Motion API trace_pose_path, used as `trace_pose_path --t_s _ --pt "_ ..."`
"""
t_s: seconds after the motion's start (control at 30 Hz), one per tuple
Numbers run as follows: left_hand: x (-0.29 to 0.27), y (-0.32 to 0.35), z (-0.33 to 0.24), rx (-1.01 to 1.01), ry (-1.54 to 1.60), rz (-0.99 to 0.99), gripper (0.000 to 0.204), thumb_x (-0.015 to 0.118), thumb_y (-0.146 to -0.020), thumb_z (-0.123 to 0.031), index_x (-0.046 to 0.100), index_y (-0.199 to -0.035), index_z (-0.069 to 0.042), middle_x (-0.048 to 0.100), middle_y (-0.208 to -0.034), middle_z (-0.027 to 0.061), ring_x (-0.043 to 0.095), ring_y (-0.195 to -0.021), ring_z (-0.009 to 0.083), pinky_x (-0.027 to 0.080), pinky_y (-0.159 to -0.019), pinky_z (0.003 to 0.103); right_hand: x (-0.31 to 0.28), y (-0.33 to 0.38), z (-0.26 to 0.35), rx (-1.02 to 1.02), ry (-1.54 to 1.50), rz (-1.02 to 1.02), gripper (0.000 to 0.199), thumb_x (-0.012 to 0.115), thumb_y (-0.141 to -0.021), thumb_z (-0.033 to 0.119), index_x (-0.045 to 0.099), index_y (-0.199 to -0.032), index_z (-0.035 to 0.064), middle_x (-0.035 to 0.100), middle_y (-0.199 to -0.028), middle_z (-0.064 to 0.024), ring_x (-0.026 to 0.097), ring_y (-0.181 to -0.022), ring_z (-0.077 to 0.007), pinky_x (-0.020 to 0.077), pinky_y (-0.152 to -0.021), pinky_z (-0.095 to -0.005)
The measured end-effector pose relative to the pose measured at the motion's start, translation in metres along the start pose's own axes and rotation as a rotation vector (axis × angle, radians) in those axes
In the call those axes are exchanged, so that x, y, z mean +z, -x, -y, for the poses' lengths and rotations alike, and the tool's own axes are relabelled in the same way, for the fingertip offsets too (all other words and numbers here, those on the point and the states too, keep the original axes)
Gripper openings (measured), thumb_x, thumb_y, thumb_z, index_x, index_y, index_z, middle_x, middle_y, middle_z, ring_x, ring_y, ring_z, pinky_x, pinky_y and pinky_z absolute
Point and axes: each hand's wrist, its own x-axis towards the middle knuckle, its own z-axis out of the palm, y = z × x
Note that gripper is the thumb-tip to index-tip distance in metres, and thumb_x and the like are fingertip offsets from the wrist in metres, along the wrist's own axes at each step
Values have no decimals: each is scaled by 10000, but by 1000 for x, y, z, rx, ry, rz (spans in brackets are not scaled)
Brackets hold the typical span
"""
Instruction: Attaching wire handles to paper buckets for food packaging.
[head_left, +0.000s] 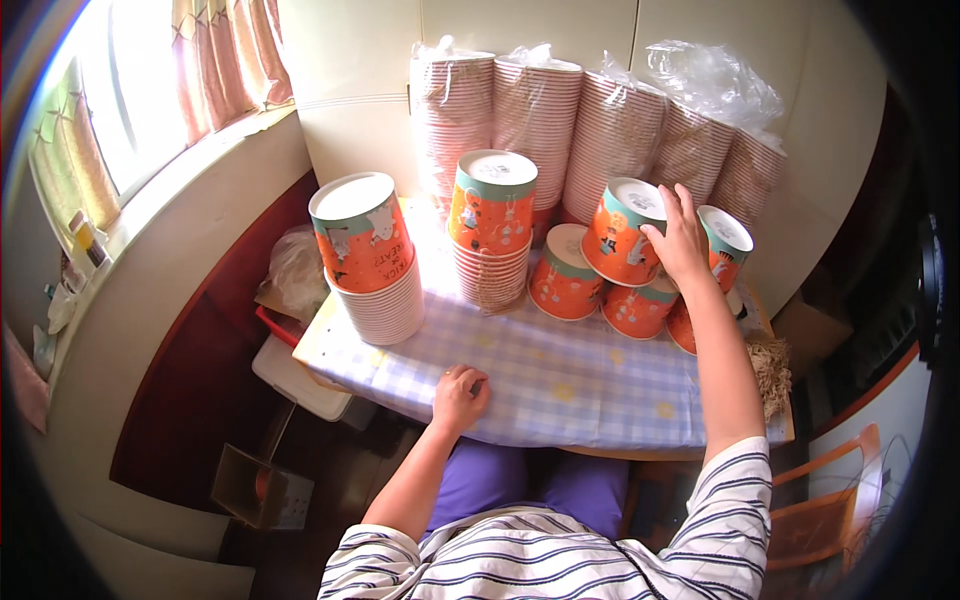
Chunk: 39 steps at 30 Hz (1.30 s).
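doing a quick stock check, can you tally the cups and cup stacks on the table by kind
Tall nested stacks along the back: 5
Shorter nested stacks in front: 2
Upside-down orange cups grouped at right, one at the right hand: 5 visible
Total: 12 visible; others may be hidden

So the right hand [685, 240] blocks the right side of the orange cup [618, 240] it's holding, and its forearm covers some of another cup [680, 328]. Can't see inside the curled left hand [461, 398]. Marks on the upturned bases [497, 168]? Too tiny. Striped shirt [520, 560] runs off the near edge (annoying), and the window [125, 100] at far left is glared out.
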Motion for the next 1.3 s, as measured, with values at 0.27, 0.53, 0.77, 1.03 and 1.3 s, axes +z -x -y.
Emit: trace_pose_path --t_s 0.27,0.53,0.77,1.03,1.3 --pt "0 0 5 33 -10 25 71 646 -697 -80 652 -766 -63 635 -801 104 612 -775 309 495 -703 386 -7 26 -5 -185 -147 -95 261 734 -731 75 574 -925 5 592 -1063 -128 598 -886 -320 488 -738 -411" --pt "-1 -1 0 27 0 43 81 662 -691 -63 650 -771 -59 635 -796 100 611 -762 304 495 -693 379 -23 146 -19 719 -1308 -150 122 622 -892 150 532 -857 76 576 -762 4 504 -583 -68 408 -522 -215" --pt "-4 0 3 -7 36 72 106 657 -688 -69 648 -794 -68 632 -819 94 595 -770 306 474 -705 392 26 249 -27 1386 -1823 316 183 590 -910 245 600 -1010 92 637 -827 -14 506 -567 -84 399 -504 -199" --pt "-3 -2 3 -67 85 105 116 665 -738 -106 657 -847 -68 638 -854 106 595 -796 316 468 -719 389 19 247 -34 1442 -1397 681 207 595 -895 236 611 -1020 73 649 -794 -47 535 -511 -118 411 -423 -245" --pt "-4 -3 -1 -37 26 96 114 662 -751 -82 656 -864 -64 638 -865 104 606 -812 293 485 -701 363 -23 229 -55 673 -453 892 215 624 -839 140 646 -999 -2 692 -861 -121 647 -769 -192 514 -710 -335"
